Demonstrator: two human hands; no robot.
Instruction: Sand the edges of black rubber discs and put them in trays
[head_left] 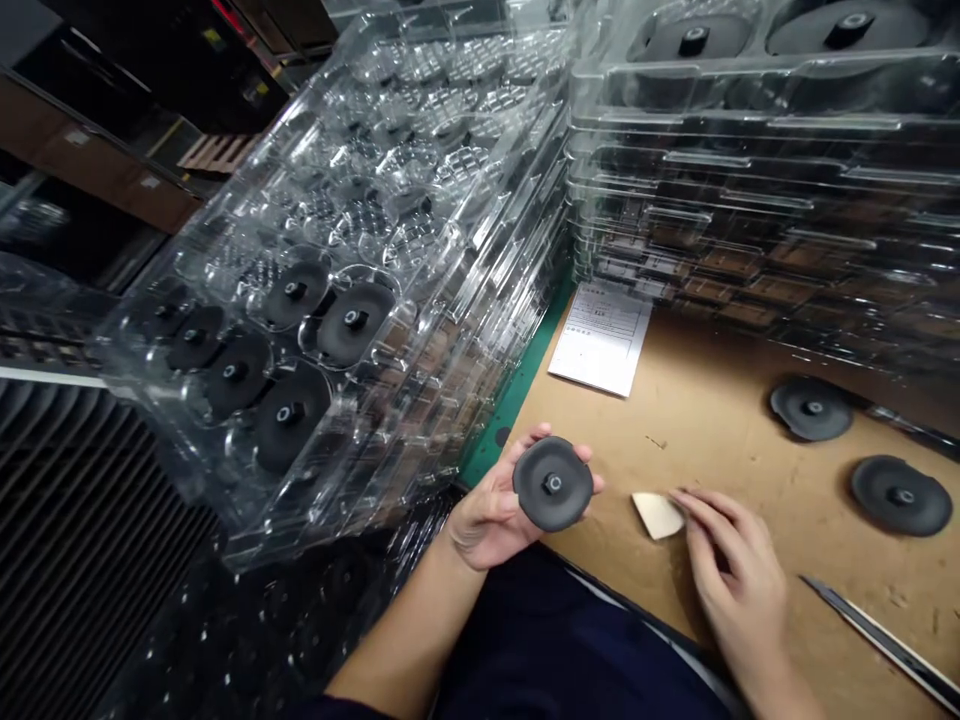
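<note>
There's one knife (881,638), one wedge (655,515), perhaps eleven discs (553,500).

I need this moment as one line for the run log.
left hand: holds black disc | right hand: at pale wedge | brown board: two more discs, knife, paper

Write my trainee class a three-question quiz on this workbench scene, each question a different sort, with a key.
1. Short answer: Which hand holds a black disc?

2. True or false: The utility knife lies on top of the paper sheet.

3. Multiple choice: What does the right hand touch?
A. The utility knife
B. The pale wedge
C. A clear plastic tray

Key:
1. The left hand.
2. False; the utility knife lies on the brown surface, apart from the paper sheet.
3. B.
</note>
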